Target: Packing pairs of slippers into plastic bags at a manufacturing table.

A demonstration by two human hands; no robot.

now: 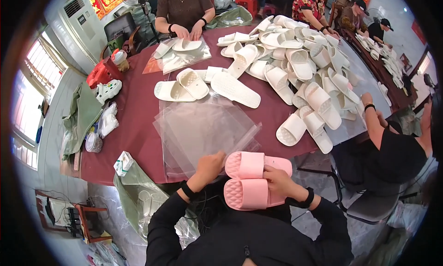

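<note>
Down near the lower edge, the right hand (277, 180) grasps a pair of pink slide slippers (256, 180), fingers curled over the straps where the two lie side by side, soles toward the person's lap and just off the near edge of the dark red table (134, 123). One slipper sits nearer the table, the other nearer the body; they touch along their length.

The left hand (210, 167) is closed on the near edge of a stack of clear plastic bags (203, 127) — thumb and fingers pinching the film, though which layer cannot be told. The bags spread flat on the table straight ahead of the person.

Beyond the bags lie a few white slide slippers (182, 86), and to the right a large heap of white slippers (300, 63) covers much of the tabletop. Across the table another person's hands (187, 33) rest on white slippers lying on more clear bags. At the right a second person's forearm (374, 116) reaches toward the heap.

On the table's left side sit a red box (104, 72), a small jar (93, 143) and a green cloth sack (80, 118) — all well apart from the pink pair.
</note>
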